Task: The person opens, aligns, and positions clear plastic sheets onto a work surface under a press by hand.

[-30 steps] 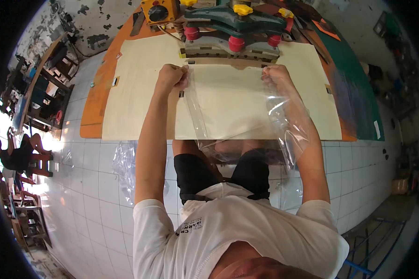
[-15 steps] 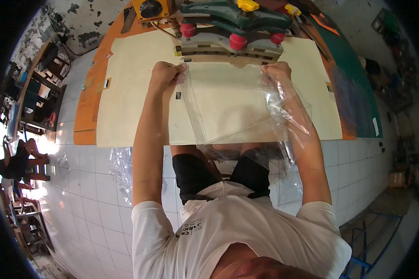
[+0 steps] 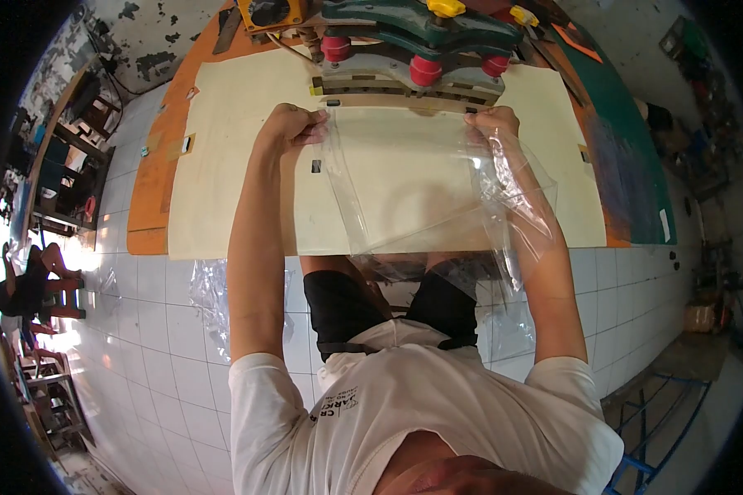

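Observation:
A clear plastic sheet (image 3: 404, 177) lies over the cream table covering and hangs past the front edge. My left hand (image 3: 295, 125) pinches its far left corner. Its far right corner is between the fingers of my right hand (image 3: 495, 124), and a loose, shiny fold drapes over my right forearm. Just beyond both hands stands a green and grey machine (image 3: 421, 54) with red round knobs. The sheet's far edge lies along the machine's front, close to small dark marks on the covering; whether it touches the machine I cannot tell.
Cream paper (image 3: 231, 181) covers most of the orange table (image 3: 147, 214). An orange box (image 3: 270, 14) stands left of the machine. To the right is a green mat (image 3: 627, 165) with more clear plastic. Crumpled plastic (image 3: 215, 305) shows below the front edge. Another person (image 3: 33, 276) sits far left.
My left hand has shifted slightly left and its fingers look a little less bent. The right hand and the plastic sheet have barely moved.

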